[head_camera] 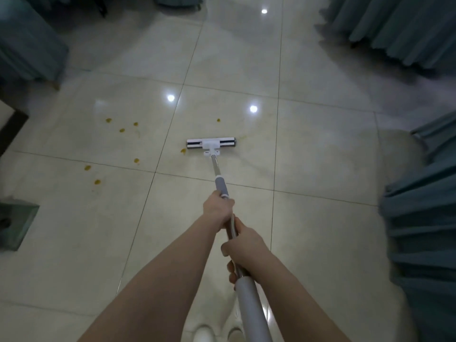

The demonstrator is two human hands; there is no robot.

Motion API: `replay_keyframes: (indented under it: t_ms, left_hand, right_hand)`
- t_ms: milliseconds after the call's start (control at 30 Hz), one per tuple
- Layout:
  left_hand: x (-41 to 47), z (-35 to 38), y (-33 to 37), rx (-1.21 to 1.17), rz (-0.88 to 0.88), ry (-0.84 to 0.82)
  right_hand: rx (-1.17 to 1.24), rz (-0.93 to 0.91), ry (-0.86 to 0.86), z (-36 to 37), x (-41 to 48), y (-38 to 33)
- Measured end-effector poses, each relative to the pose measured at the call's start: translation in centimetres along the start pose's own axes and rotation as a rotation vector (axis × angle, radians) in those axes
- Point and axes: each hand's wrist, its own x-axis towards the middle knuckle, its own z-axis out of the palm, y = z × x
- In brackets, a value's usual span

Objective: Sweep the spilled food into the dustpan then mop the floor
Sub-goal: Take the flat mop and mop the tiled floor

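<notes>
A mop with a white flat head (211, 145) and a metal handle (217, 169) stands on the glossy cream tile floor (320, 169), reaching away from me. My left hand (218, 209) grips the handle just below its grey sleeve. My right hand (243, 245) grips the handle lower down, above the thick grey end grip (250, 309). Several small orange-brown stains (108, 120) dot the tiles left of the mop head, one (183, 151) right beside its left end and another (218, 120) beyond it. No dustpan is in view.
Teal draped furniture stands at the far left (27, 50), the far right (394, 30) and along the right side (424, 218). A greenish block (17, 223) sits at the left edge. My white shoes (204, 334) show at the bottom.
</notes>
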Motion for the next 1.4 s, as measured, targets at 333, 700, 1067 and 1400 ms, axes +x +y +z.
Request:
replay_keyframes:
  t_ms: [333, 700, 1067, 1400]
  left_hand:
    - [12.7, -1.0, 11.3, 0.107, 0.03, 0.026]
    - [27.8, -4.6, 23.0, 0.071, -0.012, 0.054]
    - [29.6, -7.5, 22.9, -0.05, -0.058, -0.012]
    - [13.9, 0.0, 12.7, -0.202, -0.109, -0.087]
  right_hand:
    - [-0.027, -0.043, -0.014, -5.3, 9.6, -13.1]
    - [-0.04, -0.062, 0.017, -8.2, 19.7, -28.9]
    - [0.217, -0.057, -0.019, -5.3, 21.0, -29.9]
    - [0.334, -0.068, -0.003, -6.7, 8.6, -12.9]
